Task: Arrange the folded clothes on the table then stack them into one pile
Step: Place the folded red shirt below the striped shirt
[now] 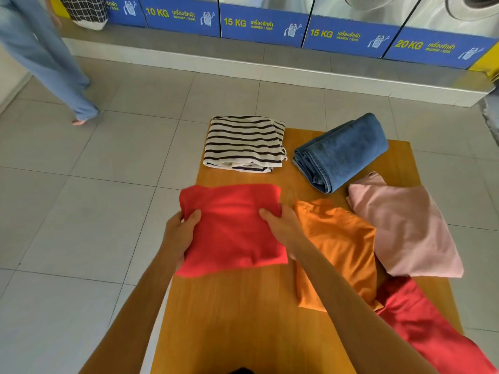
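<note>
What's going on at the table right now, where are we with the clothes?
The person grips a folded red garment with both hands, left hand and right hand, at the table's left edge. Striped shirt, folded jeans, orange, pink and another red piece lie separately. No pile yet.

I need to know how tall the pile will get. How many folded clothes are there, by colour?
Red: 2, one held in both hands, one at the near right edge of the table
Orange: 1
Pink: 1
Blue denim: 1
Black-and-white striped: 1
Total: 6
</note>
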Available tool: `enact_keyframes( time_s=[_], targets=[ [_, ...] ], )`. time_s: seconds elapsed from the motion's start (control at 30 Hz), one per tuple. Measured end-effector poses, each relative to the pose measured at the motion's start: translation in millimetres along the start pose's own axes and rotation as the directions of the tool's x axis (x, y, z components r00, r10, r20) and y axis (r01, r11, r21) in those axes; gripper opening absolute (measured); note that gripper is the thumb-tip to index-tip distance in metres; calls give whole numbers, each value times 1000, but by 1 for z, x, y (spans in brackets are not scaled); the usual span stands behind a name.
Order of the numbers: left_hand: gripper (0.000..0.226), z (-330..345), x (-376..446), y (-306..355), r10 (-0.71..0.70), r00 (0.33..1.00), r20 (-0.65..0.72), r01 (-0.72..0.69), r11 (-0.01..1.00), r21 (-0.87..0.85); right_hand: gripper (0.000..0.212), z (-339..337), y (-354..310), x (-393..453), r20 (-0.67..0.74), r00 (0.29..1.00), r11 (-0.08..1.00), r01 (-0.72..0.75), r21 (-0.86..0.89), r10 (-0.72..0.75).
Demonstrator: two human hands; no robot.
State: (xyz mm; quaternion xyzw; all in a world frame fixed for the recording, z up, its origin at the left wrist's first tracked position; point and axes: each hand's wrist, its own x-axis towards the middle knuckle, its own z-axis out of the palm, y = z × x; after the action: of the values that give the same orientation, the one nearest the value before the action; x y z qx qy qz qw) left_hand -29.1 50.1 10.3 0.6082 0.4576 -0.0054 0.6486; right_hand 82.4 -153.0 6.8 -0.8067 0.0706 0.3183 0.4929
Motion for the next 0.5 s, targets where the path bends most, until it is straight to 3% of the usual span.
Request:
enact_keyframes(
  time_s=[0.1,0.23,0.4,0.5],
  targets=[
    [56,10,43,28,34,999,-26,-32,998,61,48,0,-29,31,-64,998,998,9,-54,-12],
    [59,15,83,24,-60,997,51,50,983,176,48,5,-20,53,-33,999,967,-31,-252,24],
    [52,21,89,25,-4,1000,10,1,953,301,45,6,-2,56,-56,998,962,-18,-274,3],
    [52,23,88,24,44,999,-10,-37,934,356,28,-4,3,53,-94,990,951,69,-303,-102]
  ],
)
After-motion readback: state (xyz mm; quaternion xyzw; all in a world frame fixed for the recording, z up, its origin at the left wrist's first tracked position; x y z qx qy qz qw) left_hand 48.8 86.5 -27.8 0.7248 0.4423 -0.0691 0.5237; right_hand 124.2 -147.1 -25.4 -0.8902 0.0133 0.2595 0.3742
